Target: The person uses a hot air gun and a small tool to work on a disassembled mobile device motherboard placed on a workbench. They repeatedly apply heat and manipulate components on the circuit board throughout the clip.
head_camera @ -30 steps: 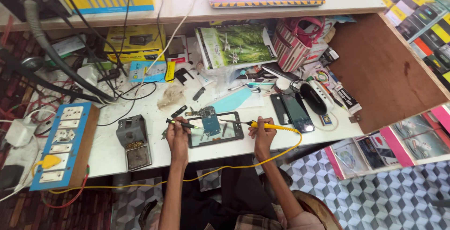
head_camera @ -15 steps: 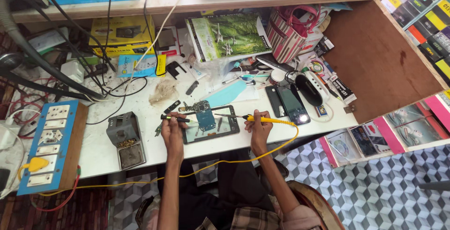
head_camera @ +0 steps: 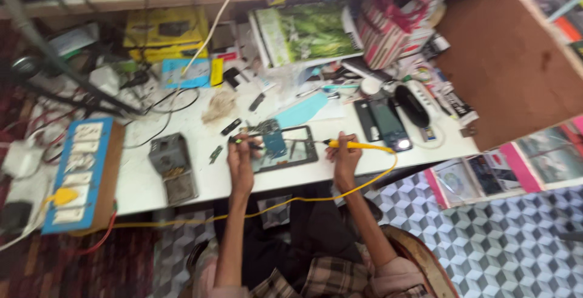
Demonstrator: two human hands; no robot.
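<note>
hands unmoved | left hand (head_camera: 241, 159) grip pinching tool; right hand (head_camera: 344, 158) gripping soldering iron (head_camera: 358, 146)

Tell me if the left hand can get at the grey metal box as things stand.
Probably yes: the left hand holds a thin tool, but the grey box sits just to its left on bare table, nothing between them.

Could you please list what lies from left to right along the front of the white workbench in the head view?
Blue-edged switchboard → grey metal box → left hand → dark opened tablet → right hand holding the yellow-handled soldering iron → black phones.
</note>
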